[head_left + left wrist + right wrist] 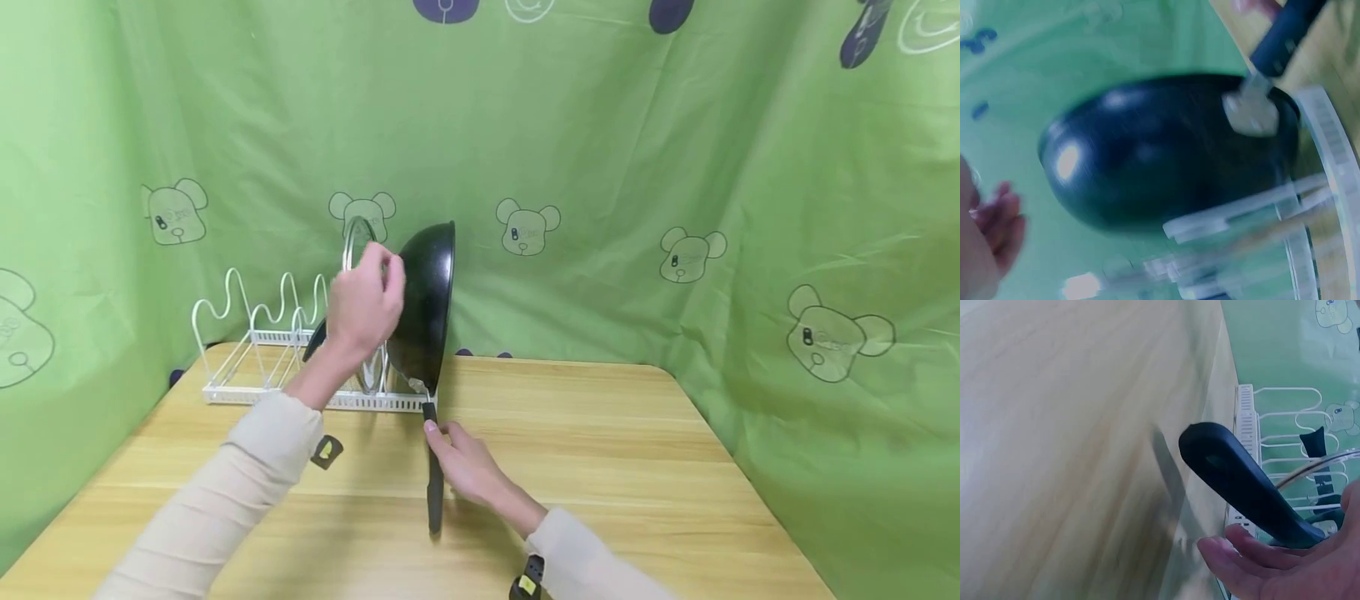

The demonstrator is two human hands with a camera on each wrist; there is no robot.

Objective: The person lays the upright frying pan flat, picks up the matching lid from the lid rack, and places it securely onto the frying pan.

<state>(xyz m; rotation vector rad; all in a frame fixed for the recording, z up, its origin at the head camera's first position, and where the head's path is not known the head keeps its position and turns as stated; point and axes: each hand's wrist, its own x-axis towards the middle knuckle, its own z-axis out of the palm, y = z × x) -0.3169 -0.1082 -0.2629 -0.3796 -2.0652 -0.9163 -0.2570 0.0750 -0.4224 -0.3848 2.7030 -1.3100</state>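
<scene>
A black wok (426, 308) stands on its side at the right end of a white wire rack (322, 402), its rim facing right and its long black handle (435, 500) pointing toward the front. My right hand (468, 465) holds that handle near the bowl, thumb on one side; in the right wrist view the fingers (1260, 559) lie under it. My left hand (367, 300) is raised to the left of the wok with its fingers loosely bent and nothing in them. Partly behind it, a glass lid (360, 229) stands upright in the rack.
Left of the lid, the rack has several wavy white dividers (228, 287), and a dark object (315, 340) shows behind my left forearm. All of it is on a light wooden table (585, 450). Green curtains (600, 150) with bear faces close off the back and sides.
</scene>
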